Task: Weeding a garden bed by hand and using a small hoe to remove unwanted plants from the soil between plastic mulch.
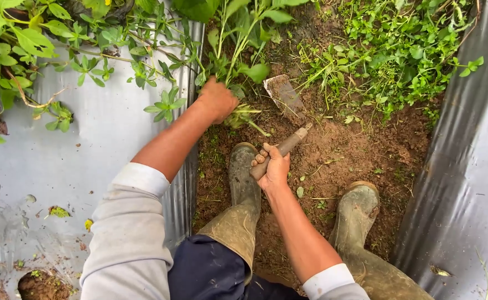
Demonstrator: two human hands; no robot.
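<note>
Far left: grey plastic mulch sheet (83, 161) with leafy stems sprawled over it. My left hand (217, 100) is closed tight around the base of a green weed clump (238, 66) at the sheet's edge — stems bunched in the fist. Just right of it, my right hand (274, 166) is wrapped shut on the muddy handle of a small hoe (284, 95), blade down on bare brown soil (349, 150) — near the clump. Muddy rubber boots (244, 178) stand near. Second sheet at far right.
</note>
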